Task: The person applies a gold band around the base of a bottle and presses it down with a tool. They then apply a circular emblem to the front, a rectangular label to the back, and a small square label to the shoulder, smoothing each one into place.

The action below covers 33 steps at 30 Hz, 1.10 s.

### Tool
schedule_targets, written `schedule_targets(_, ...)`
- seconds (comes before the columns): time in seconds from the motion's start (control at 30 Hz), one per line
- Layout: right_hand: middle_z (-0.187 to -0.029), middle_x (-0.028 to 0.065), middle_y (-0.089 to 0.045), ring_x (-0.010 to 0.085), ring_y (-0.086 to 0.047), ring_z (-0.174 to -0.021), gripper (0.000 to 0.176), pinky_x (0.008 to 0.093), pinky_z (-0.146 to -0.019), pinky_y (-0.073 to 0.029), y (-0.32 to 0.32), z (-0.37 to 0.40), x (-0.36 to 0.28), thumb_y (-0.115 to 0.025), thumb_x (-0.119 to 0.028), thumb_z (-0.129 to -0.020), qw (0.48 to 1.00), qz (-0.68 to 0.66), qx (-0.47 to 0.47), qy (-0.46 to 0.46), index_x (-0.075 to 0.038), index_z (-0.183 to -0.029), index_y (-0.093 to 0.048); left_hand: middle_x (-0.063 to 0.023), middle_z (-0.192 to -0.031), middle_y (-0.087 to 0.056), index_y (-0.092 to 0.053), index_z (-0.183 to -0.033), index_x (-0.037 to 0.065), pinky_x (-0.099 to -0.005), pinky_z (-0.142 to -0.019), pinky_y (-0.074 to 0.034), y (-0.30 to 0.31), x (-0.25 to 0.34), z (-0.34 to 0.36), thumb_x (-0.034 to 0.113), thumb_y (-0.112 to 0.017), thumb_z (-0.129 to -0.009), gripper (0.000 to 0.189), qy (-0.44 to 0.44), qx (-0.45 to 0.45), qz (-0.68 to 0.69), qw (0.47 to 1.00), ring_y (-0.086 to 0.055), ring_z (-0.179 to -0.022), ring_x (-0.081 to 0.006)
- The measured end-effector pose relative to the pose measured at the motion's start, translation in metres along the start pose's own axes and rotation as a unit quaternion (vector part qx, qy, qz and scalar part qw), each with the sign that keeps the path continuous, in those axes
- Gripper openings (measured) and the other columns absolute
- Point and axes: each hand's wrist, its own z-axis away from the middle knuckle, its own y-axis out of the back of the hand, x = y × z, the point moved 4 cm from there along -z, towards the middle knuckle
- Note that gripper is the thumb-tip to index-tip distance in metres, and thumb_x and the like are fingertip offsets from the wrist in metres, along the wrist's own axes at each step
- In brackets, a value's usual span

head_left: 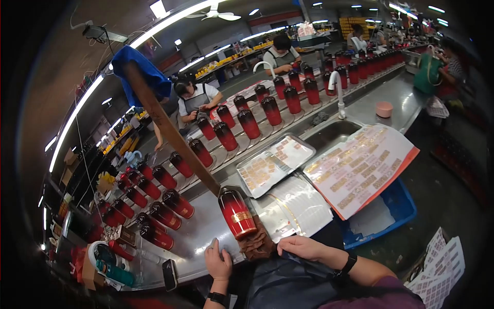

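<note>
Head view looks down on a red-and-black flask [236, 212] standing on a brown cloth [257, 244] at the near edge of the steel counter [190, 234], its long axis close to upright and leaning slightly up-left, with the gold band low on its body. The flask sits between the two hands and just beyond them. The left hand [218, 263] lies palm-down on the counter with fingers flat and nothing gripped, just left of the base and slightly the nearer. The right hand [302, 247] rests loosely curled and empty, its fingertips pointing at the cloth's right edge.
</note>
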Motion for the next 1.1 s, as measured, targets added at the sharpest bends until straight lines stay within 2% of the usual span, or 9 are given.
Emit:
schedule_targets(0.1, -0.062, -0.0031, -0.052, 0.0042, -0.046, -0.057, 0.052, 0.0205, -0.055, -0.037, -0.002, 0.036, 0.013, -0.045, -0.043, -0.104, 0.978, -0.149, -0.047, -0.135, -0.008, -0.068, -0.058, -0.0206, -0.095, -0.058, -0.057, -0.125, -0.003, -0.0469, -0.091, -0.043, 0.002, -0.001, 0.001, 0.015, -0.057, -0.085, 0.044, 0.019, -0.018, -0.012, 1.000, -0.052, -0.097, -0.0399)
schedule_targets(0.33, -0.062, -0.0038, -0.049, 0.0041, -0.041, -0.052, 0.047, 0.0199, -0.051, -0.034, 0.005, 0.116, 0.043, -0.045, -0.038, -0.105, 0.950, -0.071, -0.203, -0.226, -0.005, -0.077, -0.064, -0.0229, -0.111, -0.059, -0.059, -0.123, -0.004, -0.0482, -0.098, -0.042, 0.007, 0.005, -0.001, 0.019, -0.061, -0.084, 0.045, 0.021, 0.012, 0.001, 1.000, -0.051, -0.111, -0.0422)
schedule_targets(0.6, -0.062, -0.0052, -0.044, 0.0034, -0.039, -0.051, 0.045, 0.0181, -0.049, -0.031, 0.015, 0.148, 0.082, -0.044, -0.037, -0.105, 0.951, -0.117, -0.143, -0.248, -0.005, -0.080, -0.063, -0.0206, -0.121, -0.057, -0.061, -0.120, 0.000, -0.0442, -0.097, -0.044, -0.003, -0.033, 0.003, 0.023, -0.067, -0.084, 0.043, 0.164, 0.014, 0.046, 0.985, -0.052, -0.114, -0.0379)
schedule_targets(0.67, -0.059, -0.0043, -0.045, 0.0041, -0.038, -0.048, 0.046, 0.0187, -0.045, -0.031, 0.017, 0.143, 0.092, -0.045, -0.039, -0.105, 0.932, -0.235, -0.118, -0.251, -0.005, -0.078, -0.062, -0.0189, -0.122, -0.057, -0.061, -0.121, 0.000, -0.0392, -0.094, -0.046, -0.001, -0.041, 0.003, 0.020, -0.065, -0.086, 0.040, 0.241, 0.023, 0.127, 0.962, -0.054, -0.113, -0.0346)
schedule_targets(0.83, -0.063, -0.0030, -0.042, 0.0051, -0.040, -0.048, 0.048, 0.0189, -0.043, -0.031, 0.018, 0.134, 0.099, -0.039, -0.038, -0.106, 0.881, -0.377, -0.145, -0.248, -0.003, -0.080, -0.059, -0.0163, -0.123, -0.057, -0.061, -0.123, 0.000, -0.0339, -0.092, -0.048, -0.009, -0.059, 0.006, 0.015, -0.062, -0.091, 0.035, 0.234, 0.046, 0.166, 0.957, -0.055, -0.112, -0.0297)
schedule_targets(0.93, -0.063, -0.0018, -0.040, 0.0057, -0.038, -0.049, 0.051, 0.0191, -0.041, -0.032, 0.018, 0.131, 0.095, -0.035, -0.037, -0.107, 0.868, -0.409, -0.141, -0.243, -0.003, -0.077, -0.057, -0.0141, -0.125, -0.057, -0.061, -0.124, 0.001, -0.0317, -0.083, -0.052, -0.010, -0.060, 0.006, 0.014, -0.060, -0.092, 0.034, 0.227, 0.058, 0.247, 0.940, -0.058, -0.110, -0.0250)
schedule_targets(1.0, -0.064, -0.0013, -0.040, 0.0062, -0.038, -0.049, 0.052, 0.0191, -0.041, -0.032, 0.018, 0.128, 0.095, -0.033, -0.038, -0.108, 0.855, -0.435, -0.153, -0.235, -0.004, -0.076, -0.055, -0.0129, -0.123, -0.060, -0.061, -0.125, 0.001, -0.0255, -0.070, -0.053, -0.015, -0.068, 0.008, 0.012, -0.059, -0.093, 0.034, 0.342, 0.025, 0.361, 0.867, -0.062, -0.096, -0.0187)
schedule_targets(1.03, -0.064, -0.0008, -0.039, 0.0067, -0.037, -0.049, 0.053, 0.0192, -0.040, -0.032, 0.019, 0.124, 0.095, -0.031, -0.038, -0.108, 0.845, -0.460, -0.167, -0.217, -0.004, -0.074, -0.054, -0.0110, -0.119, -0.063, -0.059, -0.128, 0.002, -0.0191, -0.053, -0.047, -0.020, -0.074, 0.008, 0.015, -0.058, -0.094, 0.036, 0.354, 0.029, 0.408, 0.841, -0.064, -0.082, -0.0139)
schedule_targets(1.1, -0.064, -0.0008, -0.039, 0.0069, -0.037, -0.049, 0.053, 0.0191, -0.040, -0.032, 0.019, 0.118, 0.103, -0.031, -0.039, -0.108, 0.843, -0.459, -0.166, -0.226, -0.004, -0.074, -0.053, -0.0114, -0.116, -0.064, -0.057, -0.130, 0.001, -0.0191, -0.049, -0.044, -0.016, -0.071, 0.007, 0.017, -0.058, -0.095, 0.038, 0.382, 0.014, 0.451, 0.807, -0.064, -0.079, -0.0137)
